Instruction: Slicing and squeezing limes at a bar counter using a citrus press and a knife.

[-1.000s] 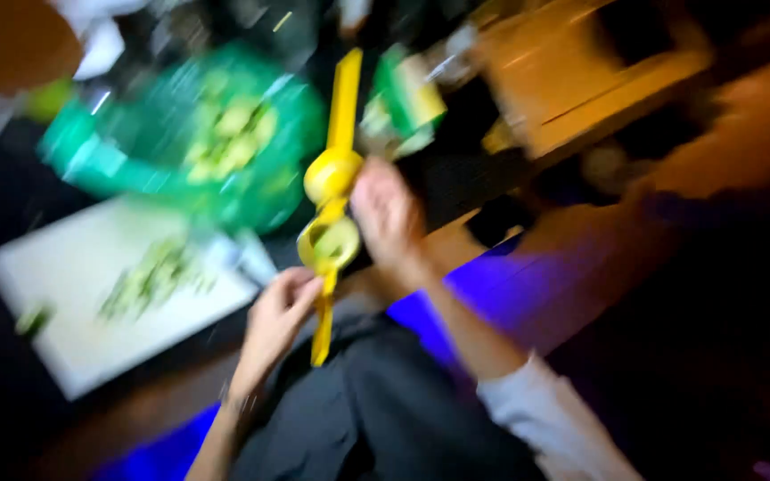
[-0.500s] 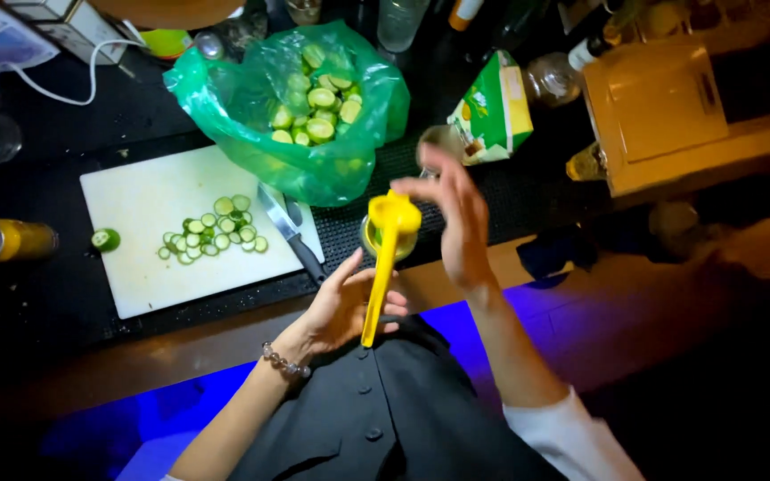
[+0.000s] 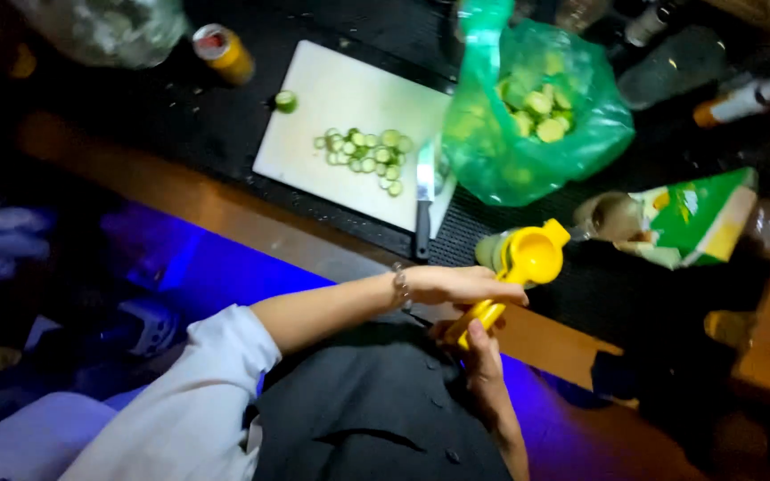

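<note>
Yellow squeezer [image 3: 528,263] at the worktop's [image 3: 225,125] near edge, shut, held by both hands. Left hand [image 3: 461,285] laid over the handles, fingers curled round them; right hand [image 3: 479,352] gripping the handle ends from below. Knife [image 3: 424,200] at ten o'clock on white board [image 3: 331,98]; green bag [image 3: 536,116] at twelve.

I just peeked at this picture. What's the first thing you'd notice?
The bright yellow citrus squeezer near the middle, gripped by the left hand and the right hand over a cup. Behind it, a green plastic bag of limes sits beside a white cutting board with lime slices and a knife.
</note>
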